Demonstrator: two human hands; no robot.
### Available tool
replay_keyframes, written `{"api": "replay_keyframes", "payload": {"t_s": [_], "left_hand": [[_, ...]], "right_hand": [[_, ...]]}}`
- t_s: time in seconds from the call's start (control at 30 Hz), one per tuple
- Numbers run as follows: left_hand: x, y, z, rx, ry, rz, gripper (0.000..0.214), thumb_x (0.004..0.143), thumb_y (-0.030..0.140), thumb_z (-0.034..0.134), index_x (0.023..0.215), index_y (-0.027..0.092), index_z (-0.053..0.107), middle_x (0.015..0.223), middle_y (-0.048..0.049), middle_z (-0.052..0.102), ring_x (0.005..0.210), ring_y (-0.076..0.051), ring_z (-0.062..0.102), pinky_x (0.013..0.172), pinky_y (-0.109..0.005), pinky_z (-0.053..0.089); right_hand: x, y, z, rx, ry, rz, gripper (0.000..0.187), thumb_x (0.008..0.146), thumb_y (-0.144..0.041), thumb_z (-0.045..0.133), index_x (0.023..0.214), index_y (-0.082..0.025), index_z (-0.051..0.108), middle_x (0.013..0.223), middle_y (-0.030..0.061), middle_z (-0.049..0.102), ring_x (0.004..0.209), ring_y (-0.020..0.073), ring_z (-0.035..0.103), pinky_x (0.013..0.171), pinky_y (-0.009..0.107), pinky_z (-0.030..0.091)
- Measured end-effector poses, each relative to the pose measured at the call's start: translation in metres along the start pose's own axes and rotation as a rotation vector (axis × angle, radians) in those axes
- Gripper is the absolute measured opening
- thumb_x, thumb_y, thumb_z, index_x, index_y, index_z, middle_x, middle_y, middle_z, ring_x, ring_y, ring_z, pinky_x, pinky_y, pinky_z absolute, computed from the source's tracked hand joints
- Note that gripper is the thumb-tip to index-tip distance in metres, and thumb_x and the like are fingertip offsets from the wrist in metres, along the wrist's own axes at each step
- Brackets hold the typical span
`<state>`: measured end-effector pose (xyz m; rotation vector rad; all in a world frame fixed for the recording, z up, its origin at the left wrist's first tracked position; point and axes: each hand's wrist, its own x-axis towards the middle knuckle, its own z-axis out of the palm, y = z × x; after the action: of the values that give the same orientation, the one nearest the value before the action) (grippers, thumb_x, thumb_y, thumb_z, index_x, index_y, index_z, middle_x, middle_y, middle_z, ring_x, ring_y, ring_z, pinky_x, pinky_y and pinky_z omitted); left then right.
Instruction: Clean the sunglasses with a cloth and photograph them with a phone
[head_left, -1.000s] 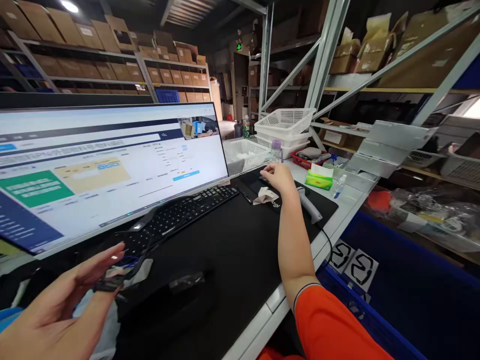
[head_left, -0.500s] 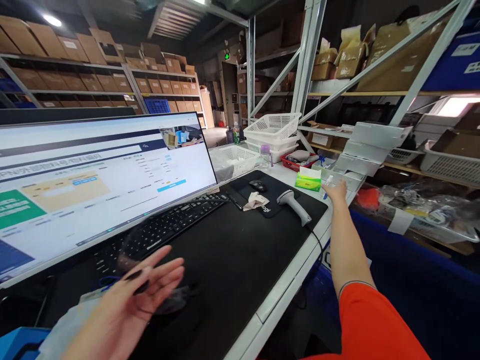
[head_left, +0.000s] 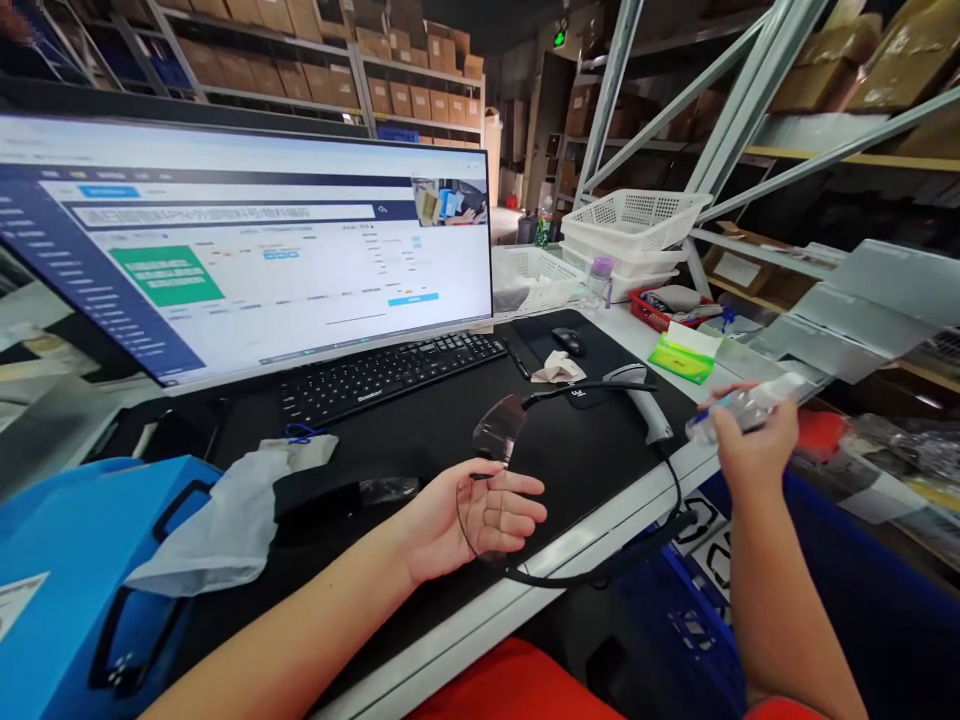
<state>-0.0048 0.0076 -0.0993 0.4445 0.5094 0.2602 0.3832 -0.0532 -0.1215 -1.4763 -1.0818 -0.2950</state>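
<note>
The left hand (head_left: 480, 517) lies palm up over the front edge of a large black desk mat (head_left: 427, 450), half open, with the fingers loosely curled and no firm grip that can be seen. Just above its fingers hangs a pair of clear, smoke-tinted glasses (head_left: 499, 428) with a thin black arm running right across the mat. A thin black cord (head_left: 570, 578) loops below the palm, but where it joins cannot be told.

The right hand (head_left: 754, 440) is closed around a small clear plastic bottle (head_left: 742, 408), which is tilted almost flat at the mat's right edge. No label on it can be read.

Beside the right hand lies a grey handheld barcode scanner (head_left: 641, 400), and a black computer mouse (head_left: 568, 340) sits on a smaller dark mouse pad (head_left: 540, 335) next to a crumpled white tissue (head_left: 559, 368). White lettering on the pad is too small and partly hidden to read. A black keyboard (head_left: 390, 375) lies below a wide monitor (head_left: 247, 250) showing a web page with a green panel, its text too small to read.

At the lower left are a rumpled grey cloth (head_left: 217, 520) and a blue box (head_left: 52, 600) with a white label. A green-and-yellow tissue pack (head_left: 681, 358) stands beyond the scanner, its print unreadable.
</note>
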Motion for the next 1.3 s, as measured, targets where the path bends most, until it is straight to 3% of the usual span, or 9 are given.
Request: {"api": "replay_keyframes", "payload": {"t_s": [0.07,0.13,0.2,0.3,0.63,0.83,1.07,1.23,1.3], "left_hand": [[0.004,-0.002,-0.005,-0.024,-0.06,-0.015,0.049,0.096,0.027,0.038,0.107,-0.007,0.073,0.089,-0.0209,0.079,0.07,-0.023,0.078,0.063,-0.03,0.064],[0.009,-0.005,-0.009,-0.04,-0.117,-0.037,0.05,0.096,0.027,0.038,0.107,-0.008,0.072,0.09,-0.0217,0.078,0.071,-0.023,0.078,0.062,-0.03,0.064],[0.013,-0.008,-0.013,-0.052,-0.166,-0.055,0.05,0.095,0.028,0.04,0.108,-0.009,0.071,0.09,-0.0227,0.078,0.071,-0.023,0.078,0.062,-0.029,0.064],[0.016,-0.01,-0.019,-0.064,-0.22,-0.091,0.051,0.092,0.029,0.042,0.109,-0.01,0.071,0.089,-0.023,0.078,0.069,-0.023,0.078,0.06,-0.028,0.063],[0.031,-0.014,-0.033,-0.024,-0.246,-0.135,0.049,0.09,0.03,0.044,0.097,-0.007,0.074,0.08,-0.0221,0.078,0.06,-0.021,0.076,0.053,-0.024,0.06],[0.036,-0.019,-0.033,0.012,-0.239,-0.165,0.049,0.089,0.032,0.045,0.096,-0.007,0.074,0.079,-0.0217,0.078,0.061,-0.021,0.076,0.052,-0.023,0.06],[0.037,-0.025,-0.033,0.007,-0.228,-0.206,0.051,0.087,0.033,0.045,0.096,-0.008,0.074,0.079,-0.0225,0.077,0.061,-0.021,0.076,0.05,-0.022,0.059],[0.035,-0.023,-0.032,-0.01,-0.154,-0.177,0.05,0.088,0.033,0.047,0.095,-0.009,0.074,0.076,-0.0231,0.077,0.059,-0.022,0.075,0.048,-0.023,0.058],[0.031,-0.02,-0.027,0.002,-0.071,-0.15,0.048,0.089,0.031,0.046,0.092,-0.007,0.074,0.074,-0.0225,0.076,0.057,-0.021,0.075,0.049,-0.024,0.059]], "right_hand": [[-0.045,-0.038,0.005,0.158,-0.291,-0.042,0.071,0.076,-0.024,0.069,0.139,-0.024,0.037,0.106,0.0062,0.066,0.075,0.0196,0.068,0.066,0.034,0.057],[-0.078,-0.074,0.016,0.128,-0.572,-0.122,0.078,0.08,-0.022,0.066,0.151,-0.027,0.034,0.123,0.0105,0.064,0.093,0.0228,0.07,0.076,0.036,0.06],[-0.095,-0.103,0.029,0.087,-0.754,-0.228,0.081,0.083,-0.022,0.065,0.156,-0.03,0.031,0.136,0.011,0.06,0.11,0.0257,0.068,0.088,0.037,0.06],[-0.094,-0.13,0.045,0.064,-0.898,-0.325,0.077,0.086,-0.022,0.064,0.155,-0.033,0.034,0.137,0.0078,0.061,0.113,0.0251,0.067,0.09,0.036,0.059],[-0.096,-0.145,0.052,0.01,-0.918,-0.312,0.064,0.079,-0.01,0.057,0.14,-0.028,0.047,0.125,0.0056,0.068,0.101,0.021,0.071,0.086,0.032,0.059],[-0.103,-0.135,0.05,0.059,-0.795,-0.258,0.065,0.08,-0.01,0.058,0.14,-0.027,0.045,0.128,0.0065,0.067,0.111,0.0219,0.069,0.095,0.035,0.058],[-0.107,-0.129,0.054,0.085,-0.873,-0.209,0.06,0.077,-0.01,0.057,0.134,-0.027,0.051,0.127,0.0051,0.068,0.107,0.0205,0.07,0.095,0.034,0.058],[-0.106,-0.127,0.044,0.003,-0.939,-0.123,0.072,0.079,-0.013,0.058,0.147,-0.028,0.042,0.14,0.0087,0.06,0.123,0.0256,0.063,0.104,0.043,0.052],[-0.103,-0.122,0.032,-0.001,-0.919,-0.02,0.076,0.082,-0.018,0.06,0.153,-0.028,0.034,0.133,0.0093,0.063,0.115,0.0247,0.066,0.1,0.042,0.054]]}}
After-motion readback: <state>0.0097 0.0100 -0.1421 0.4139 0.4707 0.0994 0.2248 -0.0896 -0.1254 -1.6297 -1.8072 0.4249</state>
